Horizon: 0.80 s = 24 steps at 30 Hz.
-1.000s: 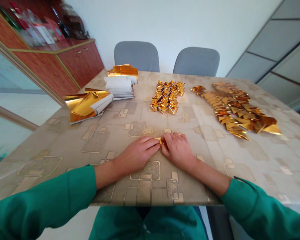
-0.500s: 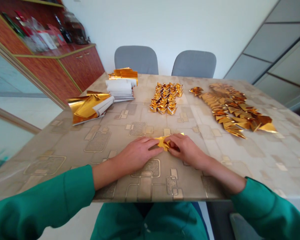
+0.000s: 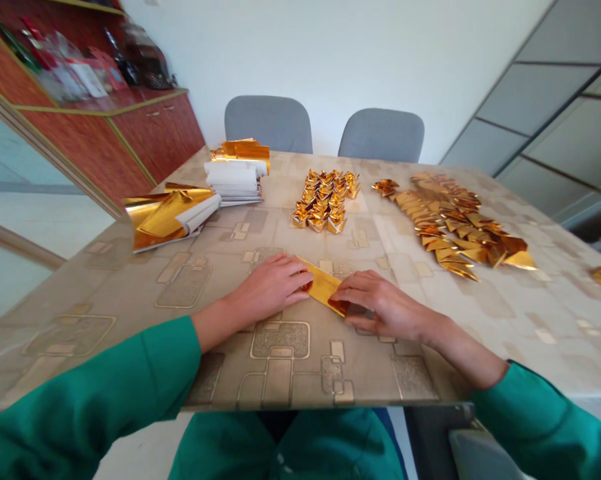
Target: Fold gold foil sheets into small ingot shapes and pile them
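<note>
A narrow folded strip of gold foil paper (image 3: 321, 285) lies slantwise on the table near its front edge. My left hand (image 3: 281, 281) has its fingers closed on the strip's left end. At the other end, my right hand (image 3: 373, 298) pinches the paper between thumb and fingers, where the foil curls up. Beyond them stand rows of small folded gold paper ingots (image 3: 325, 200), close together. Part of each end of the strip is hidden under my fingers.
To the left lie loose gold sheets (image 3: 160, 217) and a white-backed stack of paper (image 3: 233, 179). Folded gold pieces (image 3: 450, 220) spread over the right side of the patterned table (image 3: 180, 283). Two grey chairs (image 3: 269, 123) stand behind, with a wooden cabinet (image 3: 155, 140) at the far left.
The gold strip has turned from nearly level to a slant, its right end now nearer me. My hands have moved apart, and more of the strip's flat middle shows. The view has shifted slightly.
</note>
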Each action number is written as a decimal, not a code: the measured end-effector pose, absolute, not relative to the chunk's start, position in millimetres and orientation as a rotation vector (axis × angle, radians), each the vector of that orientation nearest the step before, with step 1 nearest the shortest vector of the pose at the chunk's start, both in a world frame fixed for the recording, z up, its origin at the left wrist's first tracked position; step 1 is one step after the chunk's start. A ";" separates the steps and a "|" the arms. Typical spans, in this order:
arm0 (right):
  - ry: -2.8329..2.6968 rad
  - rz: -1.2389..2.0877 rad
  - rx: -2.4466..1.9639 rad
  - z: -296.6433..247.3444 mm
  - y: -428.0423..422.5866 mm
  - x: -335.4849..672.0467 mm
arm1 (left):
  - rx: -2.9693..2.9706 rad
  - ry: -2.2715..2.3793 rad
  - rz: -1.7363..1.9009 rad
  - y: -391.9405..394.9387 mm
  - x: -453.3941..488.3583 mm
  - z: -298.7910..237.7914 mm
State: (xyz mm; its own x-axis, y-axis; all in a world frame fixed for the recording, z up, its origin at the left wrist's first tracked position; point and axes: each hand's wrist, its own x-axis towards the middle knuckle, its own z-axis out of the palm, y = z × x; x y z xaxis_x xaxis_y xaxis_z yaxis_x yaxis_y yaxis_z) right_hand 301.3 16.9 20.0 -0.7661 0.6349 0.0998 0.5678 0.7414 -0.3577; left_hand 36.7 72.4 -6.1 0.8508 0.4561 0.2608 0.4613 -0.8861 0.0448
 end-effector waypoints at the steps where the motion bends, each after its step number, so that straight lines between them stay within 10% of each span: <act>1: -2.728 0.467 -0.935 19.9 16.9 300.7 | -3.003 -0.727 -0.439 73.9 35.7 -8.9; 24: -2.618 0.486 -0.786 5.8 26.6 285.6 | -3.054 -0.759 -0.533 67.3 39.2 -1.0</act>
State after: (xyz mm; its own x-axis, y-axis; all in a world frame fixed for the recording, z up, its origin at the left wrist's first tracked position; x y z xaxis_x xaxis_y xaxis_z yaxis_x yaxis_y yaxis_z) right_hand 285.6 26.6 5.8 -0.7790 0.5788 0.2413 0.4534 0.7857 -0.4207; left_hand 39.2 67.3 -1.0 0.8313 0.4632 0.3073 0.4464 -0.8857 0.1273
